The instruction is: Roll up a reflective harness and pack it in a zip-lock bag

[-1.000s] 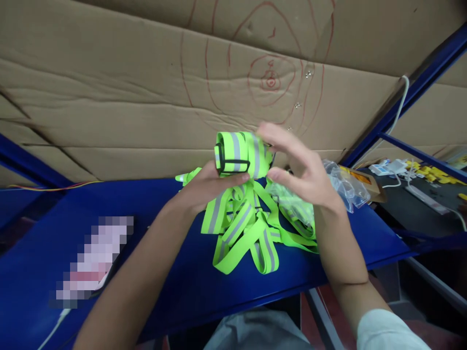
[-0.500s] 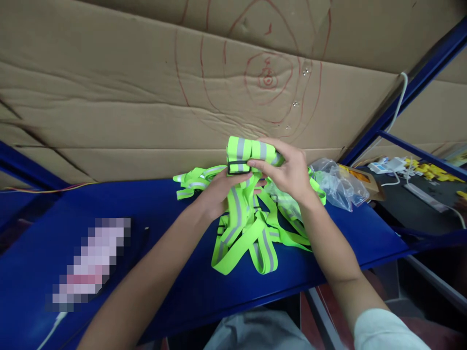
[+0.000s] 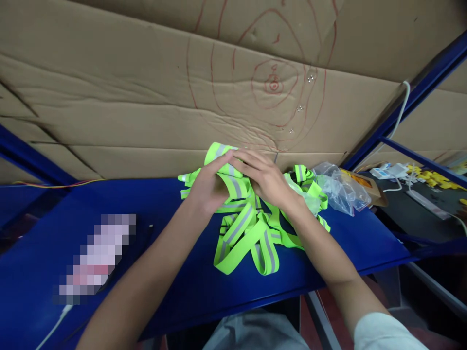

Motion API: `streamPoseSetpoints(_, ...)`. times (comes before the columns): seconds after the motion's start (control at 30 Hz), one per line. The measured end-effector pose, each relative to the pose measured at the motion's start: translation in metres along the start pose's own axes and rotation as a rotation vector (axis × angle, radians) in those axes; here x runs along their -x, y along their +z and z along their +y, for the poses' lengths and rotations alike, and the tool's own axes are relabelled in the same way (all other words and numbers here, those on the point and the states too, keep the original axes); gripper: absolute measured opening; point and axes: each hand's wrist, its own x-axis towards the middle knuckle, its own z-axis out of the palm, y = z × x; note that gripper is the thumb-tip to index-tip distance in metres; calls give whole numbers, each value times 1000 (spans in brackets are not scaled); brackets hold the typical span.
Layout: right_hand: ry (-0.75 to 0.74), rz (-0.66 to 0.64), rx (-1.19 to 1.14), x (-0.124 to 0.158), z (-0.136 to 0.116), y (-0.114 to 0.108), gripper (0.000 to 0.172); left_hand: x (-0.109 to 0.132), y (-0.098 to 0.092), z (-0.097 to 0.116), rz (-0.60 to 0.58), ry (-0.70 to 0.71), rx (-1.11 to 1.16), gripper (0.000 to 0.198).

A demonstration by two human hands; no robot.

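Note:
A neon yellow-green reflective strap (image 3: 239,187) with a grey stripe runs between my hands, its upper part (image 3: 219,149) folded or rolled above the thumb. My left hand (image 3: 209,189) is closed around this bundle from the left. My right hand (image 3: 266,177) lies over it from the right, fingers together and bent, their tips meeting the left thumb. Below the hands, more of the same strapping (image 3: 244,233) trails in loops onto the blue table (image 3: 189,287). Further strap coils (image 3: 304,177) lie to the right, partly behind a clear plastic bag (image 3: 310,200).
Crumpled clear bags (image 3: 339,189) and an open cardboard box (image 3: 365,187) sit at the right. A blurred-out flat item (image 3: 97,255) with a white cable (image 3: 53,325) lies at left. A cardboard wall (image 3: 138,121) rises behind; yellow pieces (image 3: 434,176) are on the side table.
My hands and the bundle have shifted slightly left. My right hand has moved from pinching the bundle's black-edged buckle to lying over the strap. The buckle is now hidden.

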Motion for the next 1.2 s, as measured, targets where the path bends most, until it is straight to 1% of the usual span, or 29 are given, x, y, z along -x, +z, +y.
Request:
streamPoseSetpoints(0.03,0,-60,-96,-1,-1,-2,57,-2,-3,1,10,19,14,39)
streamPoseSetpoints(0.07,1,-95,-191,-2,-1,-5,54,-3,-5,2,20,33,33,42)
streamPoseSetpoints(0.1,16,-97,-275,-3,-2,-8,47,-4,-7,2,28,36,50,47)
streamPoseSetpoints(0.13,53,-62,-338,-4,-2,-12,39,-5,-8,2,32,32,59,54)
streamPoseSetpoints(0.17,108,1,-373,-4,-2,-16,33,-4,-8,1,30,21,60,61)
streamPoseSetpoints(0.2,171,78,-381,-4,-2,-19,30,-3,-8,0,19,4,51,68)
streamPoseSetpoints(0.23,225,135,-372,-4,-2,-21,32,-1,-7,0,1,-15,35,74)
streamPoseSetpoints(0.27,268,152,-367,-4,-1,-23,39,1,-7,-1,-20,-33,9,80)
streamPoseSetpoints(0.3,297,123,-376,-3,0,-24,49,3,-7,-1,-37,-47,-24,87)
streamPoseSetpoints(0.33,315,59,-407,-3,1,-25,56,5,-7,-1,-52,-60,-62,95)
streamPoseSetpoints(0.37,328,-11,-451,-2,2,-25,59,7,-7,-1,-69,-73,-102,102)
streamPoseSetpoints(0.4,343,-67,-495,-1,3,-24,59,9,-8,-1,-87,-84,-143,110)
streamPoseSetpoints(0.43,362,-96,-524,-1,3,-23,58,9,-9,-1,-104,-91,-184,117)
streamPoseSetpoints(0.47,377,-94,-530,0,4,-23,56,9,-10,-2,-113,-93,-221,121)
streamPoseSetpoints(0.5,384,-70,-514,0,4,-22,55,8,-10,-3,-108,-81,-252,121)
streamPoseSetpoints(0.53,386,-32,-483,0,5,-21,54,7,-11,-6,-85,-58,-277,116)
streamPoseSetpoints(0.57,380,9,-443,0,5,-21,52,5,-11,-8,-55,-40,-299,106)
streamPoseSetpoints(0.63,351,77,-357,0,5,-22,48,1,-10,-14,-10,-50,-314,77)
streamPoseSetpoints(0.67,329,105,-314,0,6,-23,46,-1,-9,-16,0,-78,-296,64)
streamPoseSetpoints(0.73,277,165,-221,0,7,-23,43,-3,-4,-18,-2,-146,-214,43)
streamPoseSetpoints(0.8,215,235,-127,2,7,-21,40,-3,2,-16,-1,-149,-107,31)
streamPoseSetpoints(0.9,142,297,-12,4,6,-6,36,0,11,-11,1,-49,55,31)
streamPoseSetpoints(0.97,133,317,52,7,4,11,37,2,13,-9,-3,-4,123,36)
streamPoseSetpoints(1.0,143,323,82,8,3,20,39,2,13,-9,7,-5,138,37)
streamPoseSetpoints(1.1,189,305,128,10,-1,49,48,-2,4,-14,102,-34,147,34)
streamPoseSetpoints(1.17,213,237,110,11,-5,64,57,-6,-7,-18,174,-49,147,28)
streamPoseSetpoints(1.2,215,180,82,11,-9,70,61,-6,-14,-20,198,-59,147,27)
